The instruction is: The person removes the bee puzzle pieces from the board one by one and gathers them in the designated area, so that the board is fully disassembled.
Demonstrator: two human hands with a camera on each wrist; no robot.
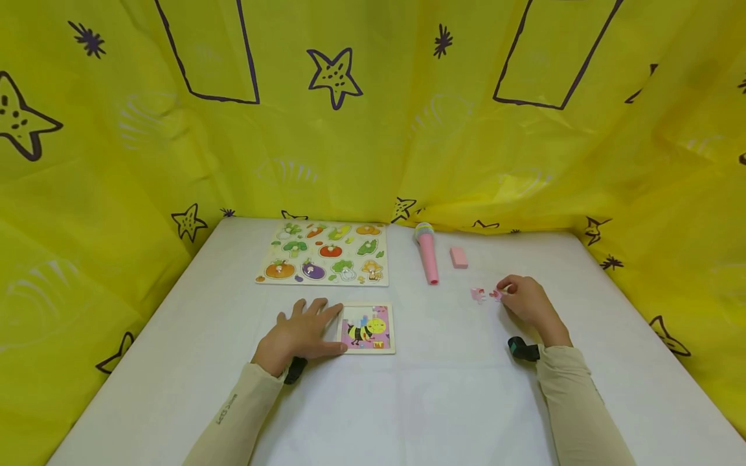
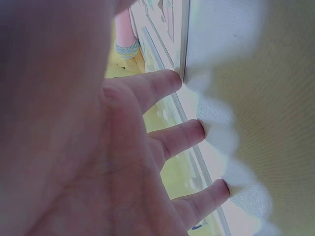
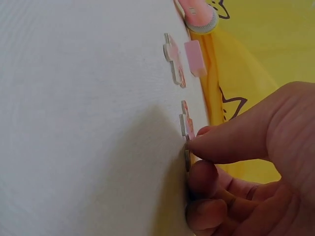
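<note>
Curtain (image 1: pixel 373 142), yellow, fills the upper frame and both sides; its foot meets the table's far edge, so reach looks bounded there. Table (image 1: pixel 443 401), white, spreads across the lower half; broadest bare surface shows lower middle, seemingly the easiest lane for sideways moves. Board (image 1: pixel 320 261), left of centre, flat, lower edge near the left fingertips; a careless upward push there could nudge it. Left hand (image 1: pixel 303 333), lower left of centre, fingers spread, gripping nothing; index at the puzzle's upper left corner, thumb at its lower left, other tips on the table. Light bracing should do; hard pressure might skid it. Right hand (image 1: pixel 527 301), right of centre, fingers curled, thumb and fingertip low over the table. Puzzle (image 1: pixel 367 333), centre, flat, bee print, pale patch at its upper left. Mic (image 1: pixel 427 255), above and right of it, lying lengthwise; probably rolls if bumped. Block (image 1: pixel 458 257), just right of mic, beyond the pieces. Left piece (image 1: pixel 478 294), flat, just beside its neighbour; a low sweep leftward could catch it. Right piece (image 1: pixel 495 294), thin, pinched near its right end by the right hand. Edge grip seems right; lift straight up before going sideways.
</note>
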